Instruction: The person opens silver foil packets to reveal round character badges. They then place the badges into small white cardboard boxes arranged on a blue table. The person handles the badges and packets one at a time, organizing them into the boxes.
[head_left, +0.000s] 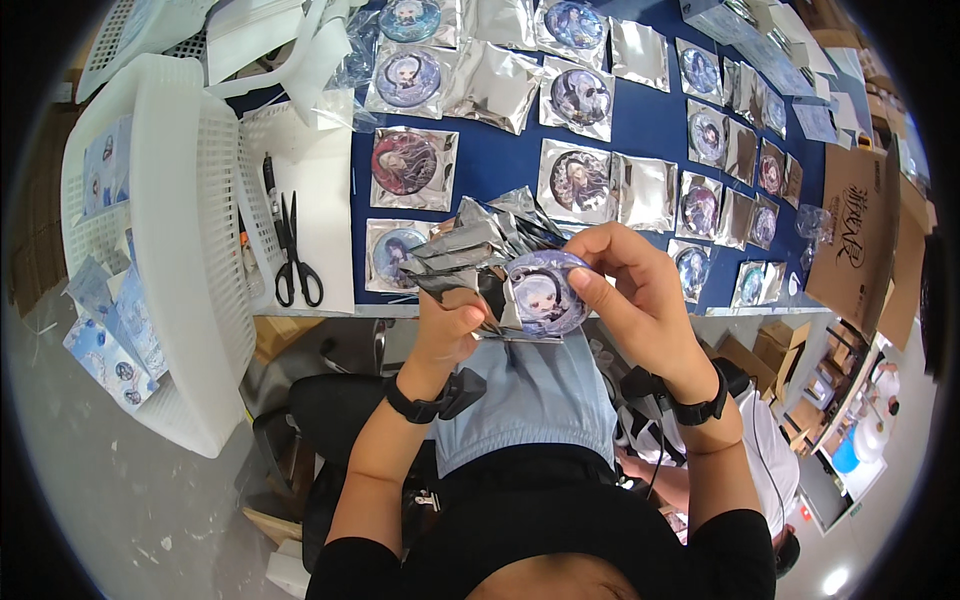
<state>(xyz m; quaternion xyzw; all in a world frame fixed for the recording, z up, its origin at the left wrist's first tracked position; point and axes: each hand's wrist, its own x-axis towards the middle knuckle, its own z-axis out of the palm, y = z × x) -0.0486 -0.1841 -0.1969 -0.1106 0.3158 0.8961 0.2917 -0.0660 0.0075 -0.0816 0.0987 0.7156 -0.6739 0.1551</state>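
My left hand point(452, 325) grips a thick bunch of silver foil pouches point(465, 250) just over the table's near edge. Between the thumb and fingers of my right hand point(635, 295) is a round pin badge point(546, 292) with a pale-haired character on a violet-blue ground. The badge lies against the front pouch of the bunch; whether it is partly inside cannot be made out. Close by on the left, another badge on its pouch point(398, 255) is partly hidden behind the bunch. Beyond it sits a red badge point(404, 167) on foil.
Rows of badges and foil pouches point(645, 190) cover the blue tabletop point(500, 155). Black scissors point(290, 260) and a pen point(268, 180) lie left, beside a white plastic basket point(160, 250) holding printed cards. A brown carton point(850, 240) stands right. Another person point(765, 450) sits behind my right arm.
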